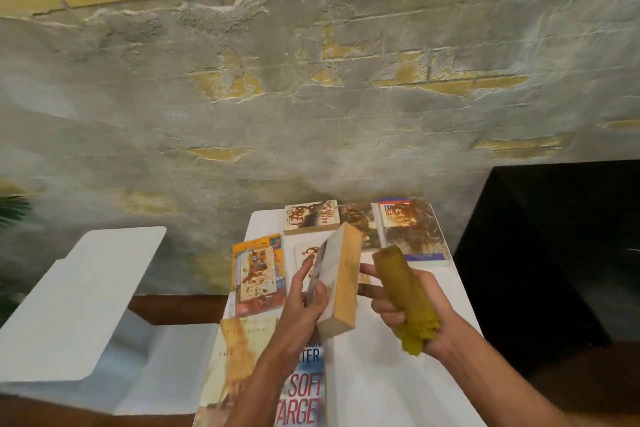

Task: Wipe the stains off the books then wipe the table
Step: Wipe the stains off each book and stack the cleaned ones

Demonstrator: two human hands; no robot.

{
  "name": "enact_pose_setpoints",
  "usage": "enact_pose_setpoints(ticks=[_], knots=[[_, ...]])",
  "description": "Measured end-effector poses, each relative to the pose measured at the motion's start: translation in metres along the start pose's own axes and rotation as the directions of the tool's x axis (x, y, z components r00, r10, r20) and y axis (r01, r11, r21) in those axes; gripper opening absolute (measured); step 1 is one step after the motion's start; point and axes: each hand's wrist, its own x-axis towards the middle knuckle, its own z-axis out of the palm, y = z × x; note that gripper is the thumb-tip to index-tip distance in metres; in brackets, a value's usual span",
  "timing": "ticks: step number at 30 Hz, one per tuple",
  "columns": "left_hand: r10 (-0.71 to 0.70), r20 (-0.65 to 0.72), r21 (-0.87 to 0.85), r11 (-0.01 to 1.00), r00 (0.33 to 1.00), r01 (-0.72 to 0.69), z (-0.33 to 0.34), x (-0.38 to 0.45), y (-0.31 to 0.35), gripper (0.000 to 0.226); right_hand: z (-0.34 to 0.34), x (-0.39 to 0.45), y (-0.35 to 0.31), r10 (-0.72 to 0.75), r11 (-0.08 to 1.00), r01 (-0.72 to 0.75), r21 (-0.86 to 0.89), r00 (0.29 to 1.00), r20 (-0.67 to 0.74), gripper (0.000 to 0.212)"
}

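Over white table [398, 374], left hand [304, 302] grips raised book [341, 282].

The left hand [304, 302] hides part of the held book's [341, 281] cover. The red book [303, 392] and pale book [235, 364] run off the bottom edge.

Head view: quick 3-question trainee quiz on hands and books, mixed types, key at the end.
1. True or false: the left hand holds a paperback lifted off the white table.
2. What does the right hand grip: A) rolled yellow-green cloth B) spray bottle C) pen?
3. Fill in: the book at the near table edge reads "SOFT ___".

Key: 1 true; 2 A, the cloth; 3 TARGET.
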Motion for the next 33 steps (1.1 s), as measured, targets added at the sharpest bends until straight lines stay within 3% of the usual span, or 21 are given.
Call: enact_pose_setpoints(ticks=[4,9,13,19,21,26,30,33], knots=[[-0.036,-0.097,0.143,0.988,0.995,0.05,-0.008,-0.009,-0.033,0.066,-0.019,0.014,0.009,0.094,0.969,-0.116,-0.22,0.989,-0.111,0.047],[-0.163,-0.226,0.034,0.984,0.96,0.175,-0.016,-0.024,-0.079,0.056,-0.027,0.028,0.036,0.131,0.889,-0.225,-0.399,0.96,-0.249,0.034],[-0.205,-0.3,-0.002,0.977,0.932,0.214,-0.021,-0.038,-0.098,0.063,-0.042,0.047,0.056,0.157,0.795,-0.33,-0.51,0.923,-0.352,0.03],[-0.271,-0.366,-0.017,0.959,0.89,0.284,-0.024,-0.061,-0.117,0.051,-0.045,0.052,0.074,0.141,0.651,-0.35,-0.673,0.928,-0.346,0.027],[-0.297,-0.377,-0.094,0.955,0.877,0.282,-0.023,-0.067,-0.125,0.045,-0.045,0.053,0.078,0.144,0.626,-0.335,-0.704,0.937,-0.317,0.024],[-0.371,-0.404,-0.227,0.926,0.836,0.301,-0.022,-0.078,-0.16,0.076,-0.045,0.063,0.089,0.184,0.605,-0.371,-0.704,0.926,-0.329,0.024],[-0.411,-0.41,-0.355,0.894,0.814,0.272,-0.014,-0.089,-0.155,0.049,-0.049,0.074,0.098,0.201,0.552,-0.382,-0.741,0.923,-0.327,0.027],[-0.536,-0.415,-0.631,0.752,0.735,0.192,-0.014,-0.093,-0.154,0.026,-0.055,0.077,0.106,0.238,0.57,-0.421,-0.706,0.907,-0.348,0.026]])
